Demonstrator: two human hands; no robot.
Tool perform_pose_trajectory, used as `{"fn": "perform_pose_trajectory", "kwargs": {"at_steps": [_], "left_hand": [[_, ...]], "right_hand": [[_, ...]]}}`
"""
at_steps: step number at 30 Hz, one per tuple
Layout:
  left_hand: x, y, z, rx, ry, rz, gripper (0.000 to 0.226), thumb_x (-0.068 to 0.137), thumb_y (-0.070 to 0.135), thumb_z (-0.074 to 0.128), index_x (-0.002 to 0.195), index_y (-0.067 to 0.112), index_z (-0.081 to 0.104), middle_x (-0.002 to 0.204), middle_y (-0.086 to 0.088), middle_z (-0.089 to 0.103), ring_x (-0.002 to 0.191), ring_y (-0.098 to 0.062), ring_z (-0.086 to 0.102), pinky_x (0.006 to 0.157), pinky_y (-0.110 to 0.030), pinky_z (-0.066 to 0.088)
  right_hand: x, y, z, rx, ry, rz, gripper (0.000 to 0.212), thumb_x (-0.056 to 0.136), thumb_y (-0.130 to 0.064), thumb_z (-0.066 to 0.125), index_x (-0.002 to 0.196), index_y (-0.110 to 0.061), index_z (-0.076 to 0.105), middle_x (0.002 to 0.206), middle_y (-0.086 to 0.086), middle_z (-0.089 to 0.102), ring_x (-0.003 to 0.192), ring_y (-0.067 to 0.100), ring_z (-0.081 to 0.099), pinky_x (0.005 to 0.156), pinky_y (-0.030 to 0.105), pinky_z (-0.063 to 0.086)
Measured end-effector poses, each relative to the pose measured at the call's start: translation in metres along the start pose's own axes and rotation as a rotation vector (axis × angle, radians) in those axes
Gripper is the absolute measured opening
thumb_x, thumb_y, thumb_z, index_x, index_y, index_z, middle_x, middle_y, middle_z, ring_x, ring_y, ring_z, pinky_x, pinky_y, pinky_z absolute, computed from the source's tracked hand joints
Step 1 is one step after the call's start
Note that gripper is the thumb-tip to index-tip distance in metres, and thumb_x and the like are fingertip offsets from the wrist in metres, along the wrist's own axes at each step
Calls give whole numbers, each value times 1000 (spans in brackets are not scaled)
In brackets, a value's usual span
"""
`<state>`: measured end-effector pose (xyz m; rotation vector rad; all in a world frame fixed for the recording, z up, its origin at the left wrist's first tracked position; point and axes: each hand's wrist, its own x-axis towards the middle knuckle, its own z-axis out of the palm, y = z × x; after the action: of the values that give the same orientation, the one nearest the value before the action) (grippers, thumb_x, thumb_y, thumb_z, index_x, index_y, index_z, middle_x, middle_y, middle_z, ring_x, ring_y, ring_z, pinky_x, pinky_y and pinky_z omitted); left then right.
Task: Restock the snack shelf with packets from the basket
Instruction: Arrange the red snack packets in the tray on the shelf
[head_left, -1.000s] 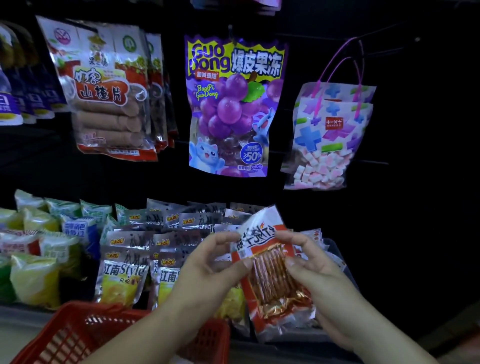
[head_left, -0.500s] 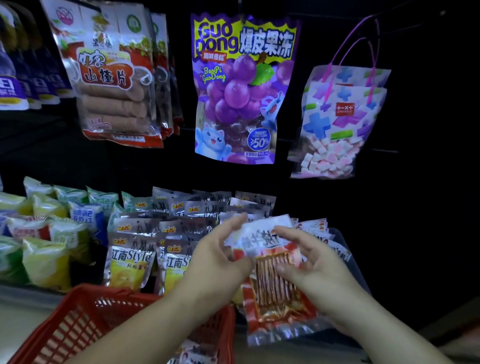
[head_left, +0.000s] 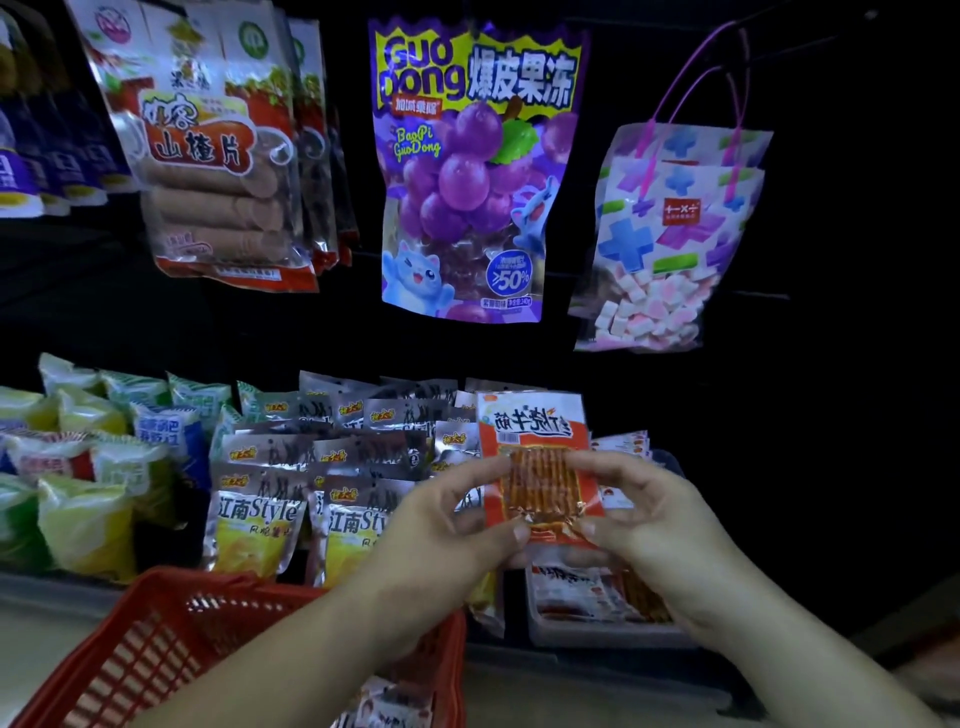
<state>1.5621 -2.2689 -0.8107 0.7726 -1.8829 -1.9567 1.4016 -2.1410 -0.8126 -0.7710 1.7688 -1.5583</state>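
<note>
Down at 7 o'clock sits a red plastic basket (head_left: 156, 649), and at 12 o'clock from it shiny silver-and-yellow snack packets (head_left: 254, 514) stand in rows on the grey shelf (head_left: 41, 592). The left hand (head_left: 447, 525) pinches the left edge of a small orange-and-white packet (head_left: 535, 457) with a see-through window of thin brown sticks, and the right hand (head_left: 654, 519) pinches its right edge, so it is held upright in the air at 6 o'clock from a big purple grape jelly bag (head_left: 467, 182). At 5 o'clock from the held packet, under the right hand, a clear plastic tray (head_left: 587, 623) holds more packets like it.
</note>
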Motion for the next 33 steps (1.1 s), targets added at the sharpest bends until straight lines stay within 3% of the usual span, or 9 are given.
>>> {"fn": "perform_pose_trajectory", "kwargs": {"at_steps": [4,7,9,13,18,22,28,31,33], "left_hand": [[5,-4,-6,219,-27,26,64,94,6,72,144,38,49,116,36,64,103,21,59,73,-7,53],[5,-11,-7,577,157,184,62,90,23,77,141,47,50,149,28,33,138,0,41,103,-28,52],[3,-10,2,576,198,316,59,90,33,76,140,51,50,143,33,35,133,5,41,105,-32,49],[4,-5,21,324,78,321,68,92,42,71,145,64,34,134,40,45,123,11,51,95,-32,57],[7,-6,9,187,51,197,78,101,0,51,140,66,38,116,0,70,75,-36,66,60,-44,51],[8,-5,6,54,-1,96,70,99,-9,53,133,52,57,117,15,71,106,-53,63,89,-73,50],[6,-11,10,95,-154,19,72,94,-6,65,136,51,52,121,4,71,88,-17,76,85,-41,62],[13,-18,17,178,-99,41,71,92,-9,65,134,47,53,113,27,67,77,10,69,79,-25,61],[23,-22,18,180,-76,30,69,94,-9,62,135,45,54,109,30,68,81,-7,75,75,-42,64]], "right_hand": [[1,3,0,-46,-18,-20,59,97,18,51,122,-33,68,110,-17,73,98,12,75,75,31,63],[-1,3,0,-86,-9,-51,64,98,18,49,120,-38,69,105,-25,73,89,17,76,78,54,63],[-2,4,5,-136,-6,-84,71,96,19,48,122,-44,67,109,-18,74,81,20,75,80,61,60],[-7,4,15,1,-189,-101,78,97,18,48,141,-45,55,138,-20,63,110,17,72,88,33,60],[0,2,8,16,-68,-93,64,101,9,52,143,-39,51,134,-10,66,99,21,74,82,38,62],[8,0,-1,-211,141,-188,63,91,-18,76,135,-56,51,132,-31,46,109,-12,55,80,13,55],[18,6,-4,-112,189,-107,47,94,0,70,111,-44,74,121,-8,70,102,23,72,81,48,63],[23,10,-3,-213,246,-149,55,93,-2,72,127,-44,64,124,-25,60,107,10,66,75,26,60],[28,7,-6,-189,280,-209,61,92,0,72,133,-44,58,118,-34,56,109,-4,63,76,17,58]]}}
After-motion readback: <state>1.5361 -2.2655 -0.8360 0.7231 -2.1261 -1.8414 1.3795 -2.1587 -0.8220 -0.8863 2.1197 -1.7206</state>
